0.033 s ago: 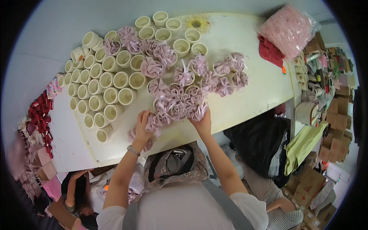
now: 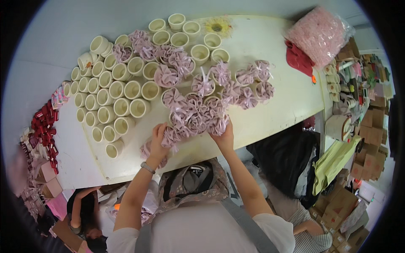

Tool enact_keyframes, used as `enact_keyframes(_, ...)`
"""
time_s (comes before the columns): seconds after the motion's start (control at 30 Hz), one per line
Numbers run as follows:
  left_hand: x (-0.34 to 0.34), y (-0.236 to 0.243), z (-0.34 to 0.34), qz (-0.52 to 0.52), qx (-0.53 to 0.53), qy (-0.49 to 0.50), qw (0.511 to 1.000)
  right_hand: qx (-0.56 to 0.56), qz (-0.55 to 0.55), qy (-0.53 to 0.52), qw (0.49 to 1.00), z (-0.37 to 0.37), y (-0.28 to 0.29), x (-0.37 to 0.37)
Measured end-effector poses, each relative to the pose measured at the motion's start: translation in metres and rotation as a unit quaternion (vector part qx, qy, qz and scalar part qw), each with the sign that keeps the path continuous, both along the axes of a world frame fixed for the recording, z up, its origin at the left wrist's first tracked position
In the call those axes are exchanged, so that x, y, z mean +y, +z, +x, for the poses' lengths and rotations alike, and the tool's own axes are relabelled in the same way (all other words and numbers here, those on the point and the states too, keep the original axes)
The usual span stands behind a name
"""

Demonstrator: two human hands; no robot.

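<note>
Many lilac fabric pouches (image 2: pixel 195 121), gathered and tied with pale ribbons, stand crowded together in the middle of a cream table. My left hand (image 2: pixel 158 142), with a bracelet at its wrist, curls its fingers against a pouch (image 2: pixel 171 135) at the cluster's near left side. At the near right side, my right hand (image 2: pixel 222 134) cups another pouch (image 2: pixel 218 123), its fingers partly hidden by the cloth. More lilac cloth (image 2: pixel 146 148) shows beside and behind my left wrist. Cream round cups (image 2: pixel 139 108) stand in rows to the left, several with lilac pouches in them.
A clear bag of pink shredded filler (image 2: pixel 319 36) and a red cloth item (image 2: pixel 298 58) lie at the table's far right. Red small items (image 2: pixel 44 126) are piled at the left. Black sheeting (image 2: pixel 280 158) hangs below the table's right edge. Two people (image 2: pixel 86 219) are nearby.
</note>
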State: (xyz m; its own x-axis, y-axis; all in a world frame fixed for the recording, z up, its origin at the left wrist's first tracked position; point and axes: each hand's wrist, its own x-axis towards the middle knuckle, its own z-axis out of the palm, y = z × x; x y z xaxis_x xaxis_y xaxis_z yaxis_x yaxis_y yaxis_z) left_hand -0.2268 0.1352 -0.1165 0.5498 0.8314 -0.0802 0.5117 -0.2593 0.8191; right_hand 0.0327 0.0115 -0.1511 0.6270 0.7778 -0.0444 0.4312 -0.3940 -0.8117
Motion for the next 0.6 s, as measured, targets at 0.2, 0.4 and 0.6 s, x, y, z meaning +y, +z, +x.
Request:
enact_keyframes(0.2,-0.024,-0.008,0.073,0.015,-0.002,-0.006,1.000,-0.079,0.025,0.017,0.996,0.073,0.008,0.023)
enact_keyframes(0.4,-0.030,-0.016,0.147,-0.068,-0.035,0.052,0.996,-0.150,-0.027,0.091,0.984,0.125,0.006,0.035)
enact_keyframes(0.6,-0.037,-0.030,0.187,-0.029,-0.063,0.087,0.994,0.026,0.023,0.015,0.999,0.142,-0.024,0.051)
